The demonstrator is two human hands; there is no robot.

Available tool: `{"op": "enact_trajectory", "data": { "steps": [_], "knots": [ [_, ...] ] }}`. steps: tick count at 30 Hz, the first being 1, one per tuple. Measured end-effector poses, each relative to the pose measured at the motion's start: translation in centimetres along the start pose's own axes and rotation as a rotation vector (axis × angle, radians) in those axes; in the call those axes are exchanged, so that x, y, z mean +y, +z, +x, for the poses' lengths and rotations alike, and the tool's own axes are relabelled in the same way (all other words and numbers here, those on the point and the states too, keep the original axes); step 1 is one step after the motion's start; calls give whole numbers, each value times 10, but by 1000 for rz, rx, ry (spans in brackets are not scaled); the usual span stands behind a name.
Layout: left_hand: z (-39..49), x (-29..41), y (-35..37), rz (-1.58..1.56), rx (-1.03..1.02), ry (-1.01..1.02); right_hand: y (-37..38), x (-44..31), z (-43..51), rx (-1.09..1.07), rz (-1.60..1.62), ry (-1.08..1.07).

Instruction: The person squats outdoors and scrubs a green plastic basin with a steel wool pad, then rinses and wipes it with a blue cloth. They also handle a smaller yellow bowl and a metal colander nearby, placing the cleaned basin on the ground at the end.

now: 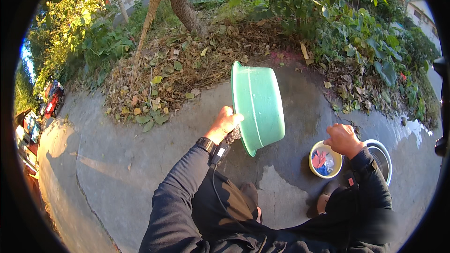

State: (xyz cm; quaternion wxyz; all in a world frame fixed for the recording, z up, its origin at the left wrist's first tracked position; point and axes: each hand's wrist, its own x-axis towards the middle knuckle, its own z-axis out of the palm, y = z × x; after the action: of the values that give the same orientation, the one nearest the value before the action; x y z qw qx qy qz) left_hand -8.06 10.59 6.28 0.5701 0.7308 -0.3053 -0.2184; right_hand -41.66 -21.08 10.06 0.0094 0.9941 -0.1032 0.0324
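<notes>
A green plastic basin is tipped on its side in the air, its outer wall towards the right. My left hand grips its rim on the left; a patterned, dark crumpled thing, perhaps a cloth, hangs just below that hand. My right hand is curled, palm down, over the far right edge of a small yellow bucket; whether it holds anything cannot be told. Inside the bucket lie pink, white and blue cloths. A round metal basin stands to the right, partly hidden by my right forearm.
Concrete ground lies underfoot, wet ahead and to the right. A bed of dry leaves borders it, with a tree trunk and a straw broom. Leafy plants rise at the right. A red vehicle is far left.
</notes>
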Motion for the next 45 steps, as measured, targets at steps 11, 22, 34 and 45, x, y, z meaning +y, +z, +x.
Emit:
{"op": "enact_trajectory", "data": {
  "steps": [11,22,34,45],
  "knots": [
    [8,-11,-3,12,16,-98,6,4,1,-20,-5,13],
    [11,-16,-8,-32,-19,0,10,4,4,-56,11,8],
    [5,-12,-5,28,54,12,15,3,5,-20,0,5],
    [3,-3,-3,7,17,-44,11,-2,5,-84,23,29]
  ]
}}
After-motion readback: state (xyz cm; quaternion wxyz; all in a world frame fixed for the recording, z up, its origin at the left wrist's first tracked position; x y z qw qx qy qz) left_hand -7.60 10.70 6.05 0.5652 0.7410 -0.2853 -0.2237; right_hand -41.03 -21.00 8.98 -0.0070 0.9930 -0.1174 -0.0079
